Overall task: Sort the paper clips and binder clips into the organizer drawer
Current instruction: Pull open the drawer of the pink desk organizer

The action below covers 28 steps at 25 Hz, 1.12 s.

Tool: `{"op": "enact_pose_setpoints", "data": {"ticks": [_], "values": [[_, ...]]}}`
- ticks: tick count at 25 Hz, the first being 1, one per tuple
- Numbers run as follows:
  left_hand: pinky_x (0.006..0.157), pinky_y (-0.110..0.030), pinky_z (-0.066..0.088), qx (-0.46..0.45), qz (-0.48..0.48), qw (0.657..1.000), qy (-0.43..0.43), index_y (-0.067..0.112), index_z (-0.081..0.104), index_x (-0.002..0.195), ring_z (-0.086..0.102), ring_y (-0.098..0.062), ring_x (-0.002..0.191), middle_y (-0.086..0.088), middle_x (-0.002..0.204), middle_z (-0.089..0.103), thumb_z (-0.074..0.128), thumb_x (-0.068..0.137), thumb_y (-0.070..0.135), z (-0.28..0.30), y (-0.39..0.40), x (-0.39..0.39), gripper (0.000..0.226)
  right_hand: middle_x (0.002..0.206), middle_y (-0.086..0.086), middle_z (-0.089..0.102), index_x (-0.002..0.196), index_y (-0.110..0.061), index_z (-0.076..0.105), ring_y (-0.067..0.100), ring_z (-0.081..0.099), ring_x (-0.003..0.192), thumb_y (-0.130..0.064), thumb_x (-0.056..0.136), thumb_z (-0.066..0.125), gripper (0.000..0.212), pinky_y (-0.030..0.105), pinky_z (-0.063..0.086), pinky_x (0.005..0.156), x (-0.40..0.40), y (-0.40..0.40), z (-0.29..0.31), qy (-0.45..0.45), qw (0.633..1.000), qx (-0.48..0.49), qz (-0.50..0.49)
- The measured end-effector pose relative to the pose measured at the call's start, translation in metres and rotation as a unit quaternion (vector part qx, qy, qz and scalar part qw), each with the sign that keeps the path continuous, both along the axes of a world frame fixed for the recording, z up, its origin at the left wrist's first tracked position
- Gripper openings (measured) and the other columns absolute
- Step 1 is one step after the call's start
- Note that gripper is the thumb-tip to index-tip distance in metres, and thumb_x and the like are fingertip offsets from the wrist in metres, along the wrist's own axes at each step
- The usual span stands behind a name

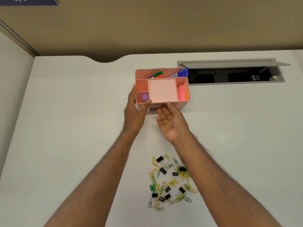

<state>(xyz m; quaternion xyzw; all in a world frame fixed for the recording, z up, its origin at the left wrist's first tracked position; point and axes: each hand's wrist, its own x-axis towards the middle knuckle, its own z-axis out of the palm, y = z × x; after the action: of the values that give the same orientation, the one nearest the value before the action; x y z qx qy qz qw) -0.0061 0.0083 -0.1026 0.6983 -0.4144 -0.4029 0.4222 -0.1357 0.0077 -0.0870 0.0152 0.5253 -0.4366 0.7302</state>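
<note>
The left hand (pixel 135 110) grips the pink organizer (pixel 184 104) mid-frame. The right hand (pixel 172 122), fingers loose, reaches for the drawer (pixel 153 109). A hard pull could tip it.

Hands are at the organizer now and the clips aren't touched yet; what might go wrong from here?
The left hand grips only one corner of the pink organizer, so pulling its drawer with the right hand might slide or tip it, rattling the markers. The paper clips and binder clips lie tangled, so grabs could mix them.
</note>
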Motion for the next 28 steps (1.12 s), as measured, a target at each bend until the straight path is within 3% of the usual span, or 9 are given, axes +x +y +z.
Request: {"op": "enact_pose_setpoints", "data": {"ticks": [4,8,12,21,28], "values": [[0.102,-0.027,0.042,0.000,0.001,1.000,0.001,0.031,0.024,0.158,0.041,-0.007,0.138,0.009,0.158,0.039,0.066,0.095,0.041,0.001,0.000,0.000,0.076,0.106,-0.001,0.070,0.124,-0.017,0.067,0.014,0.064,0.093,-0.031,0.090,0.074,0.037,0.026,0.051,0.073,0.001,0.002,-0.001,0.003,1.000,0.006,-0.010],[0.102,-0.027,0.042,0.003,-0.002,1.000,0.000,0.031,0.023,0.158,0.040,-0.011,0.141,0.008,0.159,0.037,0.065,0.096,0.042,-0.001,0.000,0.001,0.076,0.103,-0.001,0.069,0.112,-0.018,0.068,0.014,0.062,0.088,-0.032,0.090,0.076,0.028,0.024,0.050,0.065,-0.004,0.016,-0.010,0.016,1.000,0.022,0.002],[0.102,-0.025,0.041,-0.001,-0.002,1.000,0.003,0.030,0.024,0.158,0.039,-0.008,0.140,0.008,0.159,0.037,0.065,0.096,0.040,-0.001,0.000,0.002,0.075,0.106,-0.002,0.072,0.123,-0.018,0.066,0.013,0.064,0.090,-0.032,0.091,0.074,0.036,0.024,0.050,0.068,-0.010,0.036,-0.018,0.024,0.999,0.023,0.016],[0.100,-0.023,0.039,0.001,0.001,1.000,0.008,0.029,0.023,0.158,0.037,-0.005,0.137,0.006,0.159,0.036,0.064,0.097,0.037,0.001,0.000,0.001,0.075,0.109,-0.003,0.073,0.120,-0.018,0.068,0.014,0.068,0.098,-0.031,0.091,0.075,0.033,0.026,0.050,0.074,-0.015,0.045,-0.021,0.032,0.999,0.013,0.034],[0.109,-0.035,0.042,0.005,-0.004,1.000,0.002,0.029,0.021,0.159,0.039,-0.016,0.144,0.005,0.160,0.036,0.063,0.097,0.040,0.002,0.001,0.000,0.075,0.115,-0.003,0.075,0.124,-0.018,0.069,0.016,0.069,0.108,-0.033,0.091,0.075,0.037,0.030,0.053,0.083,-0.027,0.048,-0.016,0.054,0.995,0.005,0.082]]}}
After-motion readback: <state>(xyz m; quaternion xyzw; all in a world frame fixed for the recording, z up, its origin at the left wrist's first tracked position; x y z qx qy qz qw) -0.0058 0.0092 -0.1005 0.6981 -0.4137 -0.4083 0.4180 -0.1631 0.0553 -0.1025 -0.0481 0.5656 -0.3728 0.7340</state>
